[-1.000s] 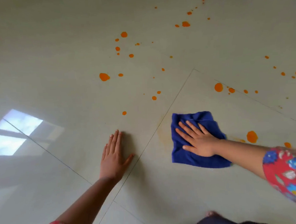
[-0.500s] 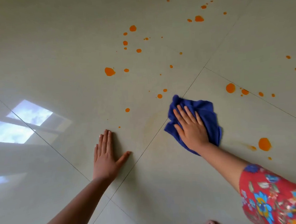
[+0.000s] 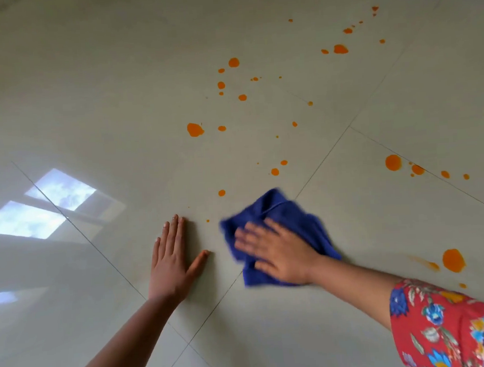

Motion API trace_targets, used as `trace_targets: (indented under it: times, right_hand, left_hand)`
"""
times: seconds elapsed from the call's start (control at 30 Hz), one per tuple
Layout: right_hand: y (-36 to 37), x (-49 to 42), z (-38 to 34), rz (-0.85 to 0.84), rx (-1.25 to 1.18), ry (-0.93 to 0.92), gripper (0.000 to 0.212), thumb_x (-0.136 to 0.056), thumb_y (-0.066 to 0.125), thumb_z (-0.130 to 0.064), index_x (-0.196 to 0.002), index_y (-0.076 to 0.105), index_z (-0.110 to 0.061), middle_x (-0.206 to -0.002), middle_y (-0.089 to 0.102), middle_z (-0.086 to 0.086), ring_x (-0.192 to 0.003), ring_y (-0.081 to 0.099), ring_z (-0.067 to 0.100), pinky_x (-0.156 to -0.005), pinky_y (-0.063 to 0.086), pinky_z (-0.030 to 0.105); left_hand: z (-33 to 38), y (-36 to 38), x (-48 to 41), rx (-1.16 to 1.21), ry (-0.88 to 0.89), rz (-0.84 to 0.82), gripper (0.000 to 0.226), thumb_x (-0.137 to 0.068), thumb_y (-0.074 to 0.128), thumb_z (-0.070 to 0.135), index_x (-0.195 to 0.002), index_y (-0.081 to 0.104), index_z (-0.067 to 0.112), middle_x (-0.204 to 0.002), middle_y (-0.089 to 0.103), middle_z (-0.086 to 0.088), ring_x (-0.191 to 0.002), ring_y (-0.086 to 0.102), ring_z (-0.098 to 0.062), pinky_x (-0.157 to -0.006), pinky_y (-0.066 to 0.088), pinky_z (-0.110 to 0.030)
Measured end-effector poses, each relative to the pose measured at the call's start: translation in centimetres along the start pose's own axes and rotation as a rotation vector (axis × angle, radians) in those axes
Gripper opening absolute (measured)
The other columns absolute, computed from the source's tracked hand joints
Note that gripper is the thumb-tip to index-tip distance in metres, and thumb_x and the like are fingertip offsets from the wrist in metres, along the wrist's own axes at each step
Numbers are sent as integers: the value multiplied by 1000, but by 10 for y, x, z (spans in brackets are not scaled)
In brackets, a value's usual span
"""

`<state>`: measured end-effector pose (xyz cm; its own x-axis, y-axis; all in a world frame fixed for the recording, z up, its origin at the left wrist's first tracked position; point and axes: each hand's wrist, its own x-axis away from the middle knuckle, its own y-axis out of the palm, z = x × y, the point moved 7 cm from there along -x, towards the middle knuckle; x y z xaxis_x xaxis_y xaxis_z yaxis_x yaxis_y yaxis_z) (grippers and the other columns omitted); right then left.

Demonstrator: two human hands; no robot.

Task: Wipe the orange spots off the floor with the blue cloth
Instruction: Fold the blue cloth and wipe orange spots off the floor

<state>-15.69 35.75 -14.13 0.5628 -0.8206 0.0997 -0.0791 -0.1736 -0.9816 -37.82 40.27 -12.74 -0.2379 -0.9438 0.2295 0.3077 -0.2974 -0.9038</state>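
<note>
The right hand [image 3: 277,253], blurred, presses flat on the crumpled blue cloth [image 3: 288,220], hiding its middle; the left hand [image 3: 172,261] rests spread on the floor [image 3: 116,91] near orange spots [image 3: 195,129].

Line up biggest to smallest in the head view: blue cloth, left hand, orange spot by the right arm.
1. blue cloth, partly hidden under the right hand
2. left hand
3. orange spot, clearly smallest

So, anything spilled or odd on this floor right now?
Yes: orange spots are spattered across the pale floor, mostly beyond the blue cloth. A big blob at the right has a faint smear beside it. The cloth lies crumpled under the right hand, blurred. Nothing looks damaged.
</note>
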Motion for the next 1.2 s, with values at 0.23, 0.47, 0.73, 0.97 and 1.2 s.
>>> trace_targets:
  times: [0.23,0.47,0.73,0.97,1.2]
  right_hand:
    - [-13,-24,27,106,11,205,58,-97,33,-46,-152,26,-27,-160,23,-6,-149,15,17,-114,19,46]
    - [-14,-115,-22,62,97,-113,55,-95,32,-50,-149,29,-38,-157,28,-14,-148,17,28,-112,6,63]
    - [-5,-85,-42,133,-79,60,55,-97,35,-42,-150,32,-27,-157,29,-6,-147,21,19,-116,18,46]
    - [-28,-126,31,179,-47,358,55,-96,31,-43,-148,38,-24,-156,33,-5,-144,30,17,-112,30,44]
    - [-2,-93,-54,70,-34,-77,54,-98,34,-42,-150,31,-26,-158,28,-5,-147,24,18,-118,15,40]
  left_hand:
    - [-28,-11,-29,-55,-52,70,76,-89,13,64,-152,-5,26,-159,-10,10,-146,-14,-8,-119,-4,-31]
    - [-36,-7,-21,-83,-43,136,62,-96,17,46,-153,14,21,-160,10,7,-147,4,-9,-119,4,-33]
    - [-38,-4,-25,-107,-40,89,62,-96,11,45,-153,6,20,-160,1,7,-147,-5,-9,-118,-3,-30]
    - [-37,-5,-25,-100,-39,51,63,-95,4,48,-152,-3,24,-159,-9,9,-146,-14,-8,-118,-9,-30]
    - [-37,-3,-25,-101,-63,40,66,-93,4,48,-152,2,21,-160,-5,8,-146,-10,-8,-118,-7,-30]
